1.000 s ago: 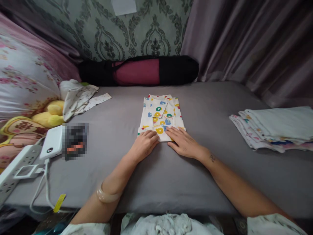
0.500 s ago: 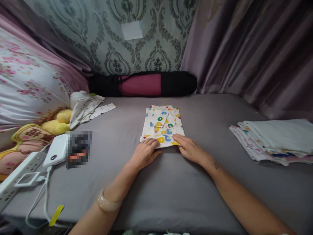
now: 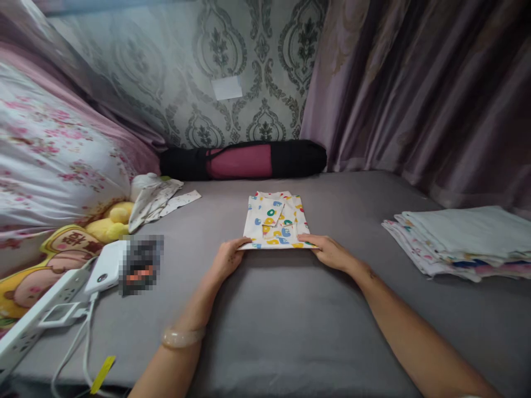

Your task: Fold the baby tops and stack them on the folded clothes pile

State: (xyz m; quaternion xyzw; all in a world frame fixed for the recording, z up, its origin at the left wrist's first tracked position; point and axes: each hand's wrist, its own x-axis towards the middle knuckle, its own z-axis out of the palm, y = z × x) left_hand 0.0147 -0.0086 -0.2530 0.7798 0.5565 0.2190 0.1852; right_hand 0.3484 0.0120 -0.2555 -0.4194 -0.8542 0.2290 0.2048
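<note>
A white folded shirt [image 3: 276, 224] with a print in yellow, blue, green and red lies on the bed, its sleeves turned in on top. At its near left corner, my left hand [image 3: 229, 257] grips the edge, thumb underneath and fingers above. My right hand [image 3: 329, 251] pinches the near right corner the same way. The near edge between them is pulled straight and looks slightly raised. A pale bracelet [image 3: 182, 338] circles my left wrist.
A stack of folded clothes [image 3: 460, 237] lies at right. On the left are a power strip [image 3: 50, 298], a white power bank [image 3: 107, 265], cables, plush toys [image 3: 108, 222] and a crumpled cloth [image 3: 155, 202]. Along the wall lies a black and maroon roll bag [image 3: 243, 160].
My left hand has slid left from the shirt's near edge to its corner. My right hand has shifted outward to the other corner. The view has tilted up slightly.
</note>
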